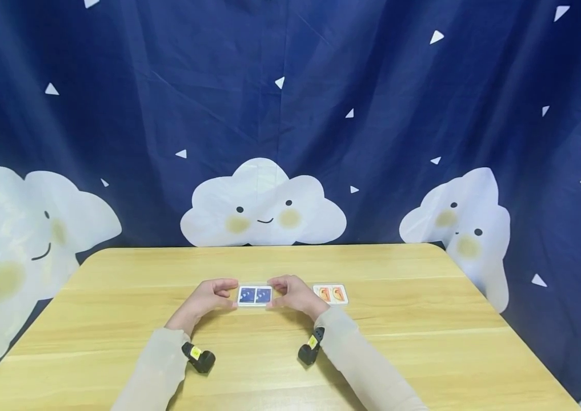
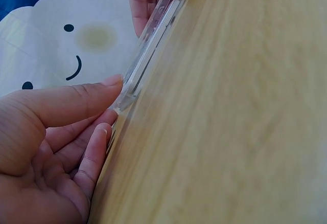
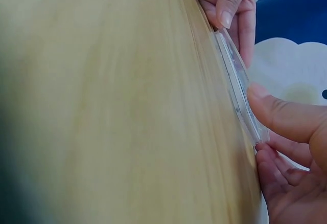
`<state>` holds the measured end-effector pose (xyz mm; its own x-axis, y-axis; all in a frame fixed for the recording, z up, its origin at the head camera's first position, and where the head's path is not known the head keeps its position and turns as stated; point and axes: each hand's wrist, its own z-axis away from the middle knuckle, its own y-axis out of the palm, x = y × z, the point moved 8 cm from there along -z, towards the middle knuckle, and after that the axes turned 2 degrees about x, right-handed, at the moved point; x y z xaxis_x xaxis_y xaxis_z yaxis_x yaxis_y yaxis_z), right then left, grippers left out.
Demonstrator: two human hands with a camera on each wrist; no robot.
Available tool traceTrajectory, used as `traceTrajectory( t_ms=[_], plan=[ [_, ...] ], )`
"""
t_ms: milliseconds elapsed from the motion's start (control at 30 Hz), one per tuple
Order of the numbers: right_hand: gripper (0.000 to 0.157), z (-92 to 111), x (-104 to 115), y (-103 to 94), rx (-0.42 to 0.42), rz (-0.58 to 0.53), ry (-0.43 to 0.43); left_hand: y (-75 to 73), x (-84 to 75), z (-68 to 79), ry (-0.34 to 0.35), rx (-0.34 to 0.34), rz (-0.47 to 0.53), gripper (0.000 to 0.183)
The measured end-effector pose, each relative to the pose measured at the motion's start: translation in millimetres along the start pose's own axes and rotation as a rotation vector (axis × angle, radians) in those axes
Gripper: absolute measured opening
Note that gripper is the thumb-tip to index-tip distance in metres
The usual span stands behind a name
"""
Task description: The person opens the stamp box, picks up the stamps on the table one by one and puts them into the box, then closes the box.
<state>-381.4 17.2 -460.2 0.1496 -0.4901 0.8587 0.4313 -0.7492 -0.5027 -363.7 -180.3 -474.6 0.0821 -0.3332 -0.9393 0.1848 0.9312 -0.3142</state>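
A small clear plastic case [image 1: 255,295] with two blue square pictures lies flat at the middle of the table, between the two hands. My left hand [image 1: 205,299] pinches its left end, thumb on the near side and fingers on the far side. At the opposite end my right hand [image 1: 295,295] holds it in the same manner. Seen edge-on in the left wrist view, the clear case [image 2: 149,45] has a transparent upper layer over a white layer, close to the tabletop. The right wrist view shows the thumb of the right hand [image 3: 294,142] against the case's edge.
Just right of the right hand lies a second flat piece [image 1: 339,294] with two orange-and-red pictures and a pale border. The wooden table [image 1: 413,342] has rounded far corners. Behind it hangs a dark blue curtain [image 1: 228,85] printed with clouds. A black camera is strapped to each wrist.
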Motion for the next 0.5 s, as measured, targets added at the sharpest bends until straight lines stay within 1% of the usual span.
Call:
traceTrajectory(
  t_ms=[267, 500],
  plan=[
    [0.057, -0.7, -2.0, -0.2, -0.009, -0.002, 0.011, -0.1, 1.7, -0.1, -0.007, -0.004, 0.0, 0.06],
    [0.057, 0.9, -1.3, -0.8, -0.008, -0.004, -0.007, -0.3, 2.2, -0.2, -0.005, -0.014, -0.017, 0.057]
  ],
)
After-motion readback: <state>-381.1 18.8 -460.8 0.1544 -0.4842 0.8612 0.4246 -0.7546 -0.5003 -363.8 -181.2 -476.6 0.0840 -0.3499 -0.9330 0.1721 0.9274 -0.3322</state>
